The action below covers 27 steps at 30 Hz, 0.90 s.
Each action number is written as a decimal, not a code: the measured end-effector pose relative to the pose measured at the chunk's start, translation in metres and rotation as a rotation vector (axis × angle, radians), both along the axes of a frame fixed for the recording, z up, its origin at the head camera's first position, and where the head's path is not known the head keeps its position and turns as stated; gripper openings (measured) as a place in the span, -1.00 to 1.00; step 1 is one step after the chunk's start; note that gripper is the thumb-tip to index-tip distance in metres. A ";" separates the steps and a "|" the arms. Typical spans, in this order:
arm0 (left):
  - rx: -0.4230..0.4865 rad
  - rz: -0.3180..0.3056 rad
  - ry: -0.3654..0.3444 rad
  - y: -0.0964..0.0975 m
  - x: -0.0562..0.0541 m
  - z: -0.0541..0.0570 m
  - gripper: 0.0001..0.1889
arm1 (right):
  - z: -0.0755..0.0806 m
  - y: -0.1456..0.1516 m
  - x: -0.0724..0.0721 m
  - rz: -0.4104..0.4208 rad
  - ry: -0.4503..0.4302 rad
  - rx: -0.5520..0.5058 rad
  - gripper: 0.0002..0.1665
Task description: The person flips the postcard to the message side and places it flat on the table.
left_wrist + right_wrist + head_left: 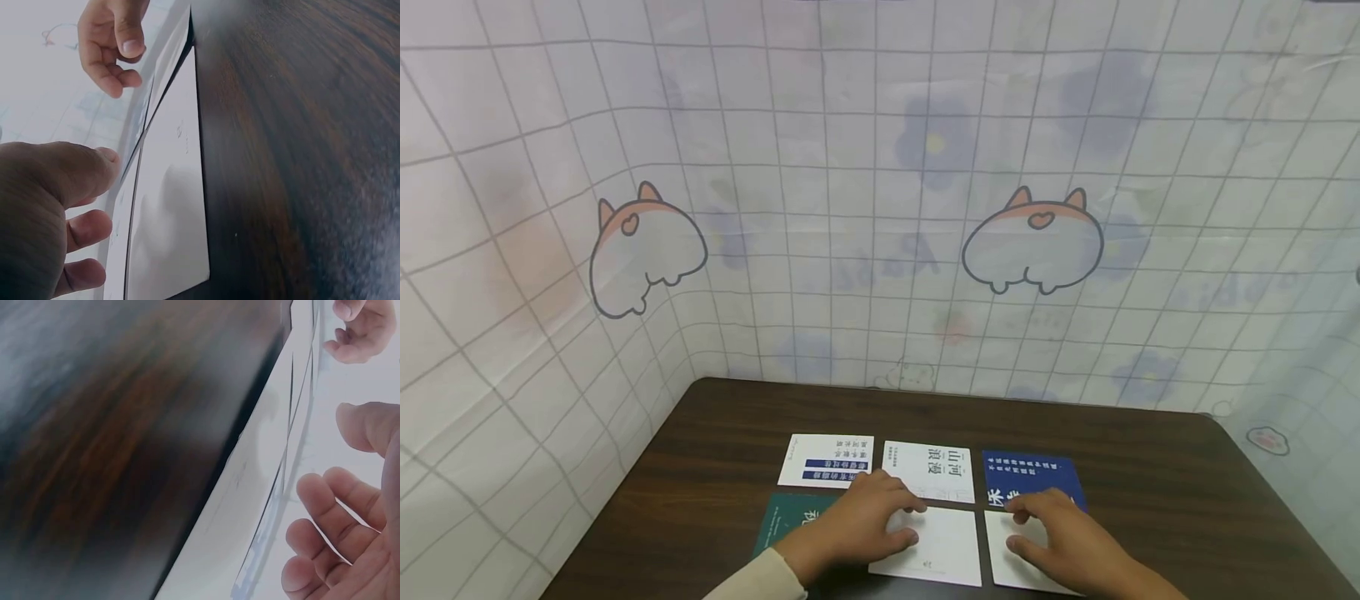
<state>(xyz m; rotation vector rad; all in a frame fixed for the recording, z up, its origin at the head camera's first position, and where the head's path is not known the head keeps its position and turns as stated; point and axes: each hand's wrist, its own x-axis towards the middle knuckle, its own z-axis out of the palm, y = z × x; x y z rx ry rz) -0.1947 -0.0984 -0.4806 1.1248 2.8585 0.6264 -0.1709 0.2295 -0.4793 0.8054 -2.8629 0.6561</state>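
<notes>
Postcards lie flat in two rows on a dark wooden table [722, 467]. In the far row are a white card with blue bands [808, 450], a white card with large dark characters [917, 475] and a blue card [1030, 471]. The near row has a green card [778, 521], a mostly plain white card [943, 546] and a pale card [1007, 562]. My left hand [865, 521] hovers between the green and plain cards, partly hiding both. Over the pale card hangs my right hand [1071, 537], also covering part of the blue one. Both hands hold nothing, their fingers loosely bent.
A white grid-patterned curtain [850, 208] with cartoon animals hangs behind the table and along its left side. Bare wood [1187, 500] stretches to the right of the cards. A pale sleeve [763, 579] covers the left forearm.
</notes>
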 end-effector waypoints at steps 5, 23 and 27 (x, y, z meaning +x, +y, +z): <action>0.007 0.008 -0.019 -0.004 0.000 -0.001 -0.66 | 0.000 -0.007 -0.002 -0.012 -0.029 0.009 -0.56; 0.019 0.058 -0.048 -0.025 0.003 0.002 -0.67 | 0.006 -0.029 -0.004 -0.018 -0.093 -0.046 -0.54; 0.016 0.060 -0.040 -0.028 0.004 0.004 -0.67 | 0.007 -0.033 -0.004 -0.011 -0.096 -0.051 -0.55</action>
